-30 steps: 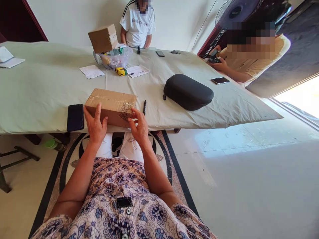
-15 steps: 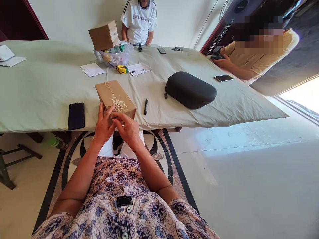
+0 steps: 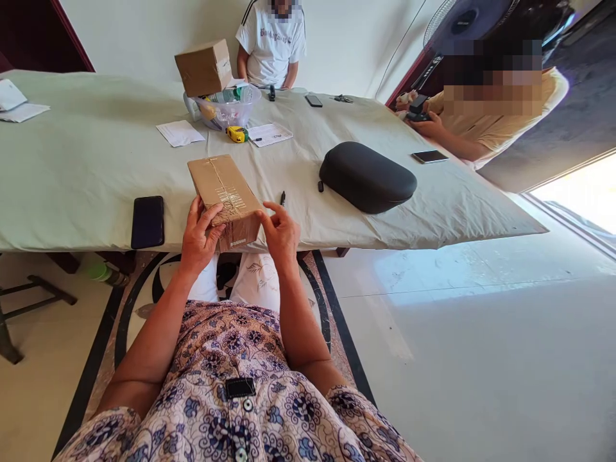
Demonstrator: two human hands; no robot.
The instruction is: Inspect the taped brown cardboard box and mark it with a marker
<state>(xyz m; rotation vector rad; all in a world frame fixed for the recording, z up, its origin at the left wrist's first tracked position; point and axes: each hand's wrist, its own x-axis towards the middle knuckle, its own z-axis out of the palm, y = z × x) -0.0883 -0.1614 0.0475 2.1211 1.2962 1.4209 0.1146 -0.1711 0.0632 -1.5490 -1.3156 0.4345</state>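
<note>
A taped brown cardboard box point(image 3: 224, 194) lies lengthwise at the near edge of the table, which is covered in pale green cloth point(image 3: 86, 167). My left hand point(image 3: 199, 236) grips the box's near left corner, thumb on top. My right hand point(image 3: 279, 235) hovers just right of the box's near end with its fingers loosely curled and apart, holding nothing. A black pen point(image 3: 282, 198) lies just beyond my right hand. A black phone point(image 3: 147, 221) rests on the cloth to the left of the box.
A black padded case point(image 3: 366, 176) lies right of centre. Farther back stand a clear bowl point(image 3: 227, 110) with a second cardboard box point(image 3: 204, 67) on it, a yellow tape measure point(image 3: 235, 134) and paper slips. Two other people sit at the far side and right side.
The box was turned from lying crosswise to lying lengthwise. My right hand came off its near end and moved to the right; my left hand stays on it.
</note>
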